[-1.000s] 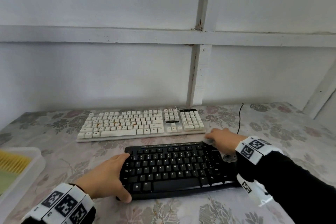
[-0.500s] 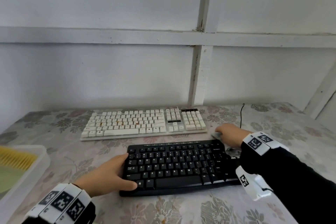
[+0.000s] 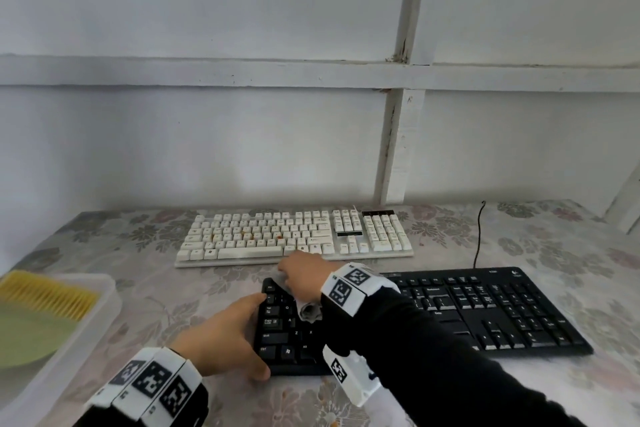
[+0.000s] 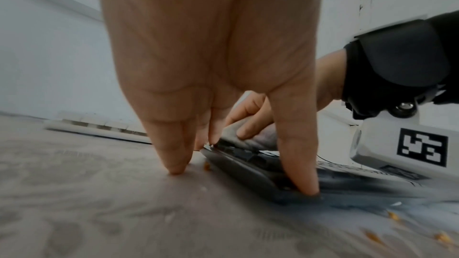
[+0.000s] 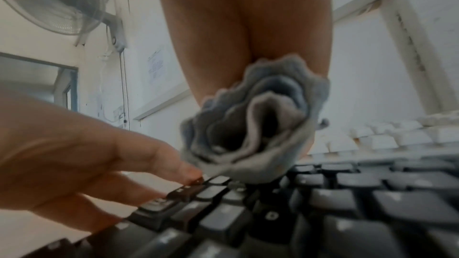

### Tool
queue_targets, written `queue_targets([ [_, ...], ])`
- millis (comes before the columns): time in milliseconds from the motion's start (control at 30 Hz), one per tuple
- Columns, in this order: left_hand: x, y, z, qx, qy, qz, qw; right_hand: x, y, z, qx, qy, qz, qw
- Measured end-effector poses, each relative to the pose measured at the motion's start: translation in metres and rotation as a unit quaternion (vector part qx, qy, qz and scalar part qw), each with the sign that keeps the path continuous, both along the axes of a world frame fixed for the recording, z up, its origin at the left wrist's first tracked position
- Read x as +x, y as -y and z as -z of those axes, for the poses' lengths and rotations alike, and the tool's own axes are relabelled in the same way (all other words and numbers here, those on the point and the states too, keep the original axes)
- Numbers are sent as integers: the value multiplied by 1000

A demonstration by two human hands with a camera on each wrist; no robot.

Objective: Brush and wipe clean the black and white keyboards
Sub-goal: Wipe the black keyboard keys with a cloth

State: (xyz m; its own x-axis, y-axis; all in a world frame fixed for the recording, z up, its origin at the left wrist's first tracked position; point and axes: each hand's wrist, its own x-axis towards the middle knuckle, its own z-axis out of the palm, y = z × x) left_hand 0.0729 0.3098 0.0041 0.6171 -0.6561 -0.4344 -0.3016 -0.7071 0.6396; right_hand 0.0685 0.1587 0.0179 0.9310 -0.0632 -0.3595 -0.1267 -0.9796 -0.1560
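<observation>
The black keyboard (image 3: 485, 312) lies near me on the flowered tablecloth, and the white keyboard (image 3: 294, 236) lies behind it by the wall. My left hand (image 3: 242, 333) braces the black keyboard's left end. Its straight fingers (image 4: 174, 156) stand at the edge and its thumb (image 4: 298, 164) presses the front corner. My right hand (image 3: 301, 277) reaches across to the same end and grips a bunched grey cloth (image 3: 310, 312) on the top-left keys. In the right wrist view the cloth (image 5: 255, 125) touches the black keys (image 5: 323, 199). My right arm hides the keyboard's middle.
A clear plastic tray (image 3: 104, 305) at the left table edge holds a yellow-bristled brush (image 3: 45, 295) and something green. A black cable (image 3: 479, 236) runs from the black keyboard toward the wall. Orange crumbs (image 4: 392, 216) lie on the cloth by the keyboard's front.
My right hand has swept the cloth from the black keyboard's right end to its left end. The left hand has kept its place. My view has shifted left.
</observation>
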Motion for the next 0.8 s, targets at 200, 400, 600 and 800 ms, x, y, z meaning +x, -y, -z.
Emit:
queue_targets([
  [200, 3, -3, 7, -6, -2, -24, 1000, -16, 15, -3, 14, 11, 14, 1000],
  [400, 4, -2, 8, -11, 1, -12, 1000, -37, 36, -6, -3, -3, 45, 999],
  [600, 6, -2, 11, -4, -5, -14, 1000, -67, 91, -2, 19, 4, 89, 996],
  [800, 9, -3, 14, 5, -16, -16, 1000, -86, 151, 9, 29, -3, 142, 989],
])
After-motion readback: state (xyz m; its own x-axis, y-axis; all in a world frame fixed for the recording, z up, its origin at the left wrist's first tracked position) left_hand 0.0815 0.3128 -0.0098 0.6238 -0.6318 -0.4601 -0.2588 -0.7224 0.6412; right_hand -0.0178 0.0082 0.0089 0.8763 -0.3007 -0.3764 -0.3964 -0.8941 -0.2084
